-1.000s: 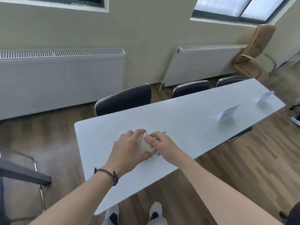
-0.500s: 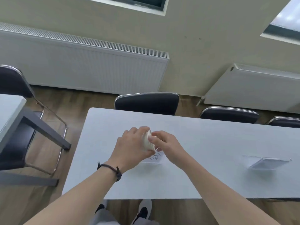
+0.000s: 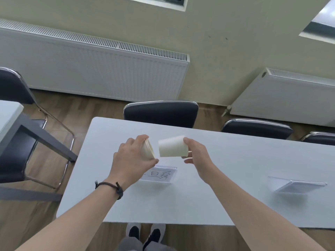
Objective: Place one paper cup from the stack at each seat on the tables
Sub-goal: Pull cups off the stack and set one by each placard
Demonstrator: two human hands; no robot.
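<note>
The left hand point(image 3: 133, 158) holds the stack of paper cups point(image 3: 149, 149) on its side, with fingers and thumb closed around it. The right hand point(image 3: 196, 155) holds one paper cup point(image 3: 172, 146), also on its side, with fingers closed on its right end. The cup's flat bottom faces the stack, and there is a small gap between them. Both hands are up in the air above the left part of the white table point(image 3: 208, 205). Under the hands, a clear name card point(image 3: 159, 175) with dark writing sits on the table. Another name card point(image 3: 299, 185) sits far off to the right. A dark chair point(image 3: 161, 114) stands at the far side of the table, right across from the hands. A second dark chair point(image 3: 256, 126) stands to its right. A black cord point(image 3: 110, 187) goes around the left wrist.
</note>
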